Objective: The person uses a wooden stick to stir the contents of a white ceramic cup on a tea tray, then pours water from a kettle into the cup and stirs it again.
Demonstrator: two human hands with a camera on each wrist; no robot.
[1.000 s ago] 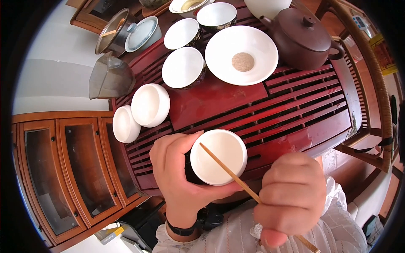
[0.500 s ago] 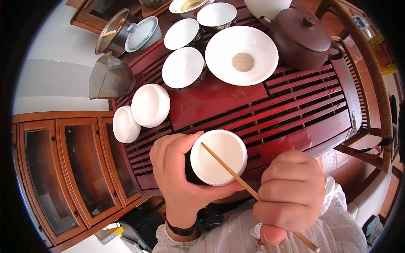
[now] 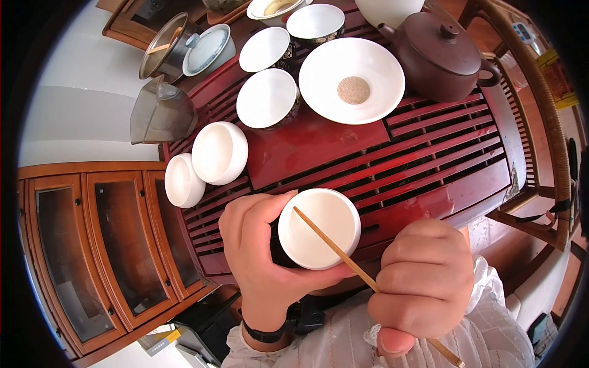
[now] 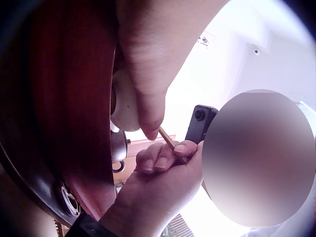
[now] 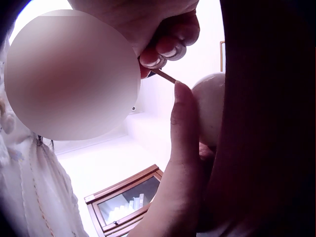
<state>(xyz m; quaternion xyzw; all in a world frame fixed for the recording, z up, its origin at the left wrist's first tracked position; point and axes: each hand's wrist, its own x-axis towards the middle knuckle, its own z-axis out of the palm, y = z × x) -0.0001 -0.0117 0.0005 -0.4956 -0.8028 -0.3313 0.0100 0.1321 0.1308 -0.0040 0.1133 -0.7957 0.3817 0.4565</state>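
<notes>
My left hand (image 3: pixel 254 245) wraps its thumb and fingers around a small white cup (image 3: pixel 307 245), whose mouth faces up toward the head camera. A thin wooden stick (image 3: pixel 335 248) slants across that mouth, its narrow tip over the inside near the far-left wall. My right hand (image 3: pixel 423 282) grips the stick in a fist, and the thicker end pokes out below the thumb. From the left wrist, the white cup (image 4: pixel 127 106) shows beside the left thumb. In the right wrist view the stick (image 5: pixel 164 75) runs from the curled fingers to the left thumb tip.
On the slatted red tea tray (image 3: pixel 319 153), two white cups (image 3: pixel 219 153) stand at the left. Several patterned cups (image 3: pixel 267 98), a wide white bowl (image 3: pixel 386 73) and a brown teapot (image 3: pixel 438 61) are further back. A glass pitcher (image 3: pixel 161 113) sits at the left edge.
The right fist and the stick have shifted very slightly. My left hand keeps hold of the cup in nearly the same place, and everything on the tray stands as before.
</notes>
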